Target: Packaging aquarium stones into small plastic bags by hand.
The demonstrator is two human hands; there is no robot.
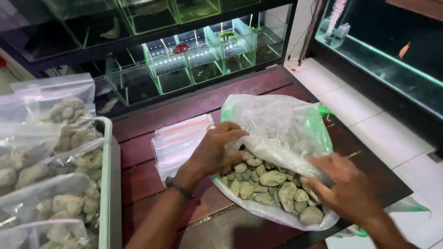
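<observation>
Left hand (217,150) and right hand (344,189) each grip the rim of the large sack (277,129) on the desk (143,147) — stones (267,182) inside. Filled bags (55,184) wait at left; empty bags (177,140) remain — packing partly done.

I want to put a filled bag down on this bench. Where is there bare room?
Bare slats lie along the bench's far edge beside the tanks, and near you between the crate and the left hand. The middle is crowded: empty bags, then the sack of stones under the right hand.
</observation>
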